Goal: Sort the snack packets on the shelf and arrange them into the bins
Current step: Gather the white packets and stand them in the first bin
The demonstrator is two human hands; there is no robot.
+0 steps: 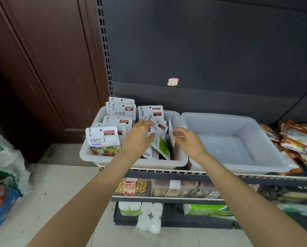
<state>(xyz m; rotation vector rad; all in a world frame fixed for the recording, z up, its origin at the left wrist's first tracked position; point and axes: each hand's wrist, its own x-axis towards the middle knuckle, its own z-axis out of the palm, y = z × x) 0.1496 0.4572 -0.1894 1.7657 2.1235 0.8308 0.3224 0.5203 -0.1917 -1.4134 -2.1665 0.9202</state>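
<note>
Head view: left bin point(88, 154) at the shelf's left end is packed with white packets point(103, 138) — right bin point(273, 157) sits bare, orange packets point(295, 138) unsorted beside it. Left hand point(137, 138) pinches a leaning packet point(158, 132); right hand point(188, 139) grips another's edge.

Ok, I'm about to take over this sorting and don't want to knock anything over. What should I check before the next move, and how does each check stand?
1. Left hand has a grip on a white packet in the left bin: ok.
2. Right hand holds a packet: cannot tell; its fingers are at the edge of an upright packet.
3. Right bin has room: ok, nothing in it.
4. Front-left packets stand upright in rows: ok.
5. Middle packets in the left bin are tidy: not ok, they lean and overlap.
6. Orange packets right of the bins are sorted: not ok, loose pile.
</note>
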